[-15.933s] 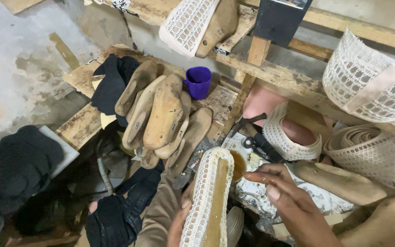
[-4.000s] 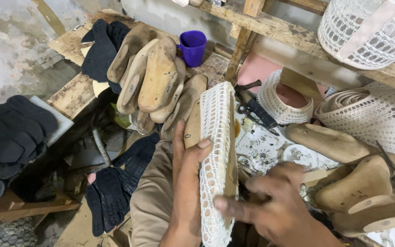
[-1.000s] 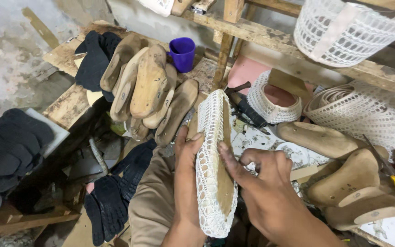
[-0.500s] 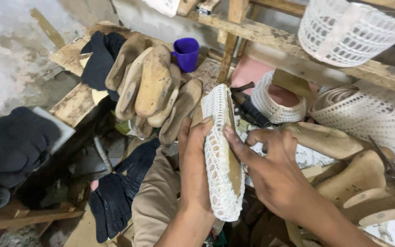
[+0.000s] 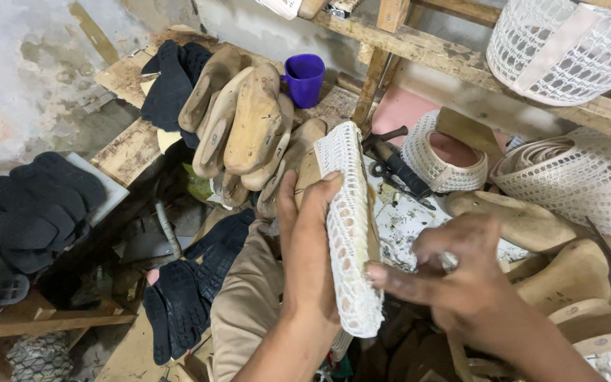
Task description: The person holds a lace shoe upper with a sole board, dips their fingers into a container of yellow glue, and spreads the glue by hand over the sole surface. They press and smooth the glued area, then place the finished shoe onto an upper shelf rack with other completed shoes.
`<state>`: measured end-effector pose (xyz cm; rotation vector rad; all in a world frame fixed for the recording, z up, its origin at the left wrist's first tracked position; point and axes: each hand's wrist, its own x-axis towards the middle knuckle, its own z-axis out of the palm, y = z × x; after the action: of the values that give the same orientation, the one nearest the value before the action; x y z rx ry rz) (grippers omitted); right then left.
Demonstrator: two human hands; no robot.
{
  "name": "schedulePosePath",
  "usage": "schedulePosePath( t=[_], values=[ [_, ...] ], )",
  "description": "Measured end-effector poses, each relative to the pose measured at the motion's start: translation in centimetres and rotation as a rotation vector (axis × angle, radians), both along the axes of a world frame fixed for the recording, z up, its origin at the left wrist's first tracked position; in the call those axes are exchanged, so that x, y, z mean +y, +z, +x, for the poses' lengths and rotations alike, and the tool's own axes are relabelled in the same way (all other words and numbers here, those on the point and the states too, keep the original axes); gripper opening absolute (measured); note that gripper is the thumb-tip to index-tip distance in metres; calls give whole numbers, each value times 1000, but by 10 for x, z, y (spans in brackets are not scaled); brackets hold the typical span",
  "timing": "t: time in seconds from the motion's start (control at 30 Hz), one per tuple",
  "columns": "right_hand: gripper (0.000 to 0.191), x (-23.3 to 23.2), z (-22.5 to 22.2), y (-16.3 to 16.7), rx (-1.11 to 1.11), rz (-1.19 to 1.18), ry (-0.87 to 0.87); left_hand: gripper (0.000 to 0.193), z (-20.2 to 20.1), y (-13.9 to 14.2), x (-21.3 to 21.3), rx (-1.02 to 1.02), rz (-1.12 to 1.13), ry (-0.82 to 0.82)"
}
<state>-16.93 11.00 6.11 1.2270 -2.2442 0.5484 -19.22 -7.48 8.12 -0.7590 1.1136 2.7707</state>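
**Head view: white mesh shoe upper held on edge over the lap**

Head camera looks down on my left hand (image 5: 309,262), fingers wrapped around the white mesh upper (image 5: 351,233) stretched over a wooden form, so it stands on edge with its long side turned to the other hand. That grip looks meant to steady it. My right hand (image 5: 454,272) sits just beside the mesh edge, fingers pinched narrow; I cannot tell whether they hold anything. Beyond, wooden shoe forms (image 5: 245,124) lean stacked beside a purple cup (image 5: 304,78), tools (image 5: 397,166) lie within reach on the worktop (image 5: 411,219), and black soles (image 5: 33,205) sit piled at the left.
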Motion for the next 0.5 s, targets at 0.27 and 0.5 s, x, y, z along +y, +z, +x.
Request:
schedulePosePath(
  t=[0.27,0.5],
  values=[
    [50,-4,-6,-6,-158,-106,-107,88,5,3,5,8,88,-42],
    [43,3,3,-8,-63,-69,-21,88,5,-2,3,-4,57,-30]
  ],
)
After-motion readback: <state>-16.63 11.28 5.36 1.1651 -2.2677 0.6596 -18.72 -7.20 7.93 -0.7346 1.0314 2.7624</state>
